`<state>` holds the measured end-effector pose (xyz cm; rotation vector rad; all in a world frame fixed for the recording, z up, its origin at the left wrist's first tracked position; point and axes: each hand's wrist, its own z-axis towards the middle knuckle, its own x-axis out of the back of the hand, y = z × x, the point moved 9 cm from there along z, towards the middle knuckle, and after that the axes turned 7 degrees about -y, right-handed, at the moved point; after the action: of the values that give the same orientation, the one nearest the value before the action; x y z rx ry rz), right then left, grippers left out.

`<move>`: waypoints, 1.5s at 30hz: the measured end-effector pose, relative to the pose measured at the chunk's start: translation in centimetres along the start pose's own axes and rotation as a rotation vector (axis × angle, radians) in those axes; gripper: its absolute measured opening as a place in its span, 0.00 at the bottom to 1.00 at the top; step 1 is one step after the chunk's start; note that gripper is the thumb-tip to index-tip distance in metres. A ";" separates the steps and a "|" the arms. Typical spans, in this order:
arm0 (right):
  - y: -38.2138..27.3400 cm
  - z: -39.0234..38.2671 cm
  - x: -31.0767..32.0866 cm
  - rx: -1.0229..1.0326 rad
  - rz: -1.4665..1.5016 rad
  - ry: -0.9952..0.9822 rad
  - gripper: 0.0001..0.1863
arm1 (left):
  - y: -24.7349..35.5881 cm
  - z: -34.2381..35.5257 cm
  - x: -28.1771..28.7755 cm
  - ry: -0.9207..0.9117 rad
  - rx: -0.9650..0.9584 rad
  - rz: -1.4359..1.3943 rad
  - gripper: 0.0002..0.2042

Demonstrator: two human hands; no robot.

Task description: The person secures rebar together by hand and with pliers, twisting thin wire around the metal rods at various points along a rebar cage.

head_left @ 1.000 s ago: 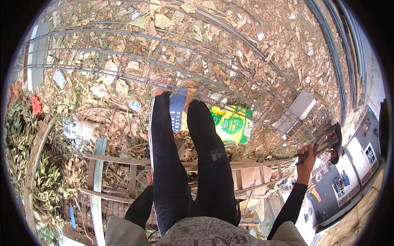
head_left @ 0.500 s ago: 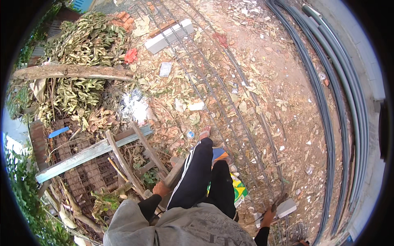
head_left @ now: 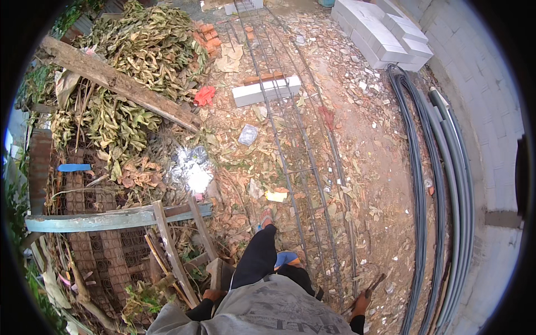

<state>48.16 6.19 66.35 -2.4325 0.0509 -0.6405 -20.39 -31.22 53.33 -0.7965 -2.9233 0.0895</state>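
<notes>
My left hand point(head_left: 214, 294) is closed against the lower end of a thick piece of wood point(head_left: 220, 273), beside my left leg; its fingers are partly hidden. On the other side, my right hand point(head_left: 362, 304) grips a slim dark tool point(head_left: 377, 282) that sticks out past the fingers; its exact kind does not show. Just left of that hand runs a long rebar cage point(head_left: 308, 170) of thin bars and ties, stretching away over the littered ground. Its middle crosses a pale block point(head_left: 265, 92).
Bundled dark rods point(head_left: 416, 184) and grey pipes point(head_left: 455, 212) lie along the block wall point(head_left: 491, 111) at right. Pale blocks point(head_left: 379, 39) are stacked at the far right. At left are a leaf heap point(head_left: 139, 50), a log point(head_left: 123, 84), a blue-painted beam point(head_left: 89, 222) and rusty springs point(head_left: 84, 195).
My view has shifted to take in more far ground, including the stacked blocks. The grey block beside my right hand and the green-yellow bag by my legs have dropped out of sight.
</notes>
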 end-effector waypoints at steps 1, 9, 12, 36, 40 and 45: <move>-1.3 1.2 -1.2 0.026 0.037 -0.004 0.19 | 1.0 -0.6 1.5 0.022 0.017 0.026 0.52; -18.8 4.0 -15.4 0.220 -0.013 -0.126 0.12 | 2.7 -10.3 15.5 0.375 0.159 -0.447 0.45; -22.5 5.1 -20.1 0.284 -0.065 -0.185 0.07 | 4.4 -12.9 19.4 0.505 0.129 -0.473 0.41; -20.3 3.5 -32.5 -0.180 0.033 0.080 0.14 | 10.8 -12.4 51.4 0.462 0.165 -0.248 0.38; -24.2 4.9 -35.6 -0.193 0.064 0.048 0.12 | 13.8 -13.5 59.9 0.517 0.158 -0.246 0.39; -29.1 3.2 -41.2 -0.086 0.118 0.036 0.10 | 18.0 -14.2 71.2 0.705 0.203 -0.206 0.39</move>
<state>10.00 39.11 63.02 -2.4787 0.2396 -0.6403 -70.62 20.90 72.29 -0.3805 -2.2606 0.0674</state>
